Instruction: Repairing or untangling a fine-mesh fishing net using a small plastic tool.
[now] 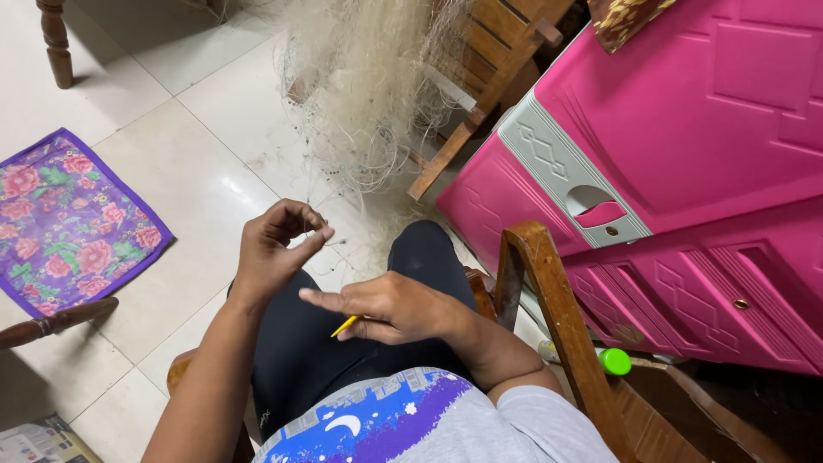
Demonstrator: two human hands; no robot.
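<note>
I sit on a wooden chair (pixel 549 300) with my knee in dark trousers (pixel 420 253) raised in front of me. My left hand (pixel 276 249) is lifted above the thigh, thumb and fingers pinched on a thin pale line of the net. My right hand (pixel 390 307) rests over the thigh and grips a slim yellow tool (pixel 345 326), its index finger stretched toward the left hand. A pale, tangled fishing net (pixel 369 94) hangs in a bundle from another wooden chair (pixel 480 94) ahead, and fine strands trail down from it toward my hands.
A pink plastic cabinet (pixel 686 171) with a grey handle strip stands at the right. A floral purple mat (pixel 69 223) lies on the white tiled floor at left. A green-capped bottle (pixel 612 361) sits by the chair. Wooden furniture legs (pixel 56 43) stand at far left.
</note>
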